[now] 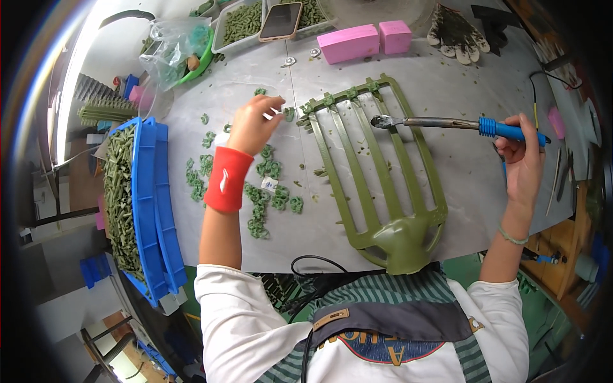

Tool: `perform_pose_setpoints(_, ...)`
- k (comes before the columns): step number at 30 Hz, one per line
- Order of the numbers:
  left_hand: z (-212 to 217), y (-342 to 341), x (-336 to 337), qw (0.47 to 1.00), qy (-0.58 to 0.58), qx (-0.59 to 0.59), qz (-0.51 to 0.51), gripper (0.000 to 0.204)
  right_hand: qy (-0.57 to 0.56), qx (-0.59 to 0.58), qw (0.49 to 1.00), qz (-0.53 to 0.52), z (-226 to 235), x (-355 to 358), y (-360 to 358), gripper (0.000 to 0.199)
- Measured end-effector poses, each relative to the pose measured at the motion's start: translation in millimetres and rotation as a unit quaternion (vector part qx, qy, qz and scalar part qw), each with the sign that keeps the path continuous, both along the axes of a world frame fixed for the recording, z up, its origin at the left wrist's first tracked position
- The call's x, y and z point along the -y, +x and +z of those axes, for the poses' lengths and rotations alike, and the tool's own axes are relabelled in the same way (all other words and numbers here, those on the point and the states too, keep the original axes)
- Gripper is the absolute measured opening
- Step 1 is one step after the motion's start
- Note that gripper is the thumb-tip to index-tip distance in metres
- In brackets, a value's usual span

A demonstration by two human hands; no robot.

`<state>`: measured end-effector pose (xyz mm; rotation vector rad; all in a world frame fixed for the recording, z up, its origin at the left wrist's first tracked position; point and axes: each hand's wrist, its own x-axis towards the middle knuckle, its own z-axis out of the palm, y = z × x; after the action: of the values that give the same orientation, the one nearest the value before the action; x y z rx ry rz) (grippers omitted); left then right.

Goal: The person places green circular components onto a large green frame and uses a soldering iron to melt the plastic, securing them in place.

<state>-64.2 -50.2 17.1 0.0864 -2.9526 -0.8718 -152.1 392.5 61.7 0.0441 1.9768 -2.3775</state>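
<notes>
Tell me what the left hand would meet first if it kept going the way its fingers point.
Probably the small green piece just past the left hand fingertips, then the olive plastic frame; depth is uncertain.

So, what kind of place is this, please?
Probably a small workshop bench for plastic parts: a large olive-green plastic rake head lies on the grey table, a blue-handled soldering-type tool is in hand, and blue trays hold green pieces.

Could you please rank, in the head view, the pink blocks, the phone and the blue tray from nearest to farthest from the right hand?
From the right hand:
1. Pink blocks, up at the table's far edge.
2. Phone, farther left, lying on a tray of green parts.
3. Blue tray, at the far left edge.
</notes>
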Motion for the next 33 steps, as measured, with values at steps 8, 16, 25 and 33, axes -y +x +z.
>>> perform_pose_setpoints(8, -20, 2, -7, 0.994, 0.063, 0.014, 0.085, 0.022, 0.005, -0.009, 1.0, 0.003, 9, 3, 7, 0.029)
perform_pose_setpoints(16, 30, -32, -58, 0.958, 0.285, -0.022, 0.019, 0.022, -0.008, -0.042, 0.999, -0.026, 2, -19, -2, 0.029)
perform_pose_setpoints(25, 1, -97, -141, 0.982, 0.117, -0.139, -0.05, 0.016, -0.034, -0.03, 0.997, -0.066, -16, -16, -18, 0.027)
perform_pose_setpoints(33, -16, -118, -156, 0.978, -0.01, -0.193, -0.081, 0.018, -0.074, -0.028, 0.995, -0.052, -23, -6, -30, 0.028)
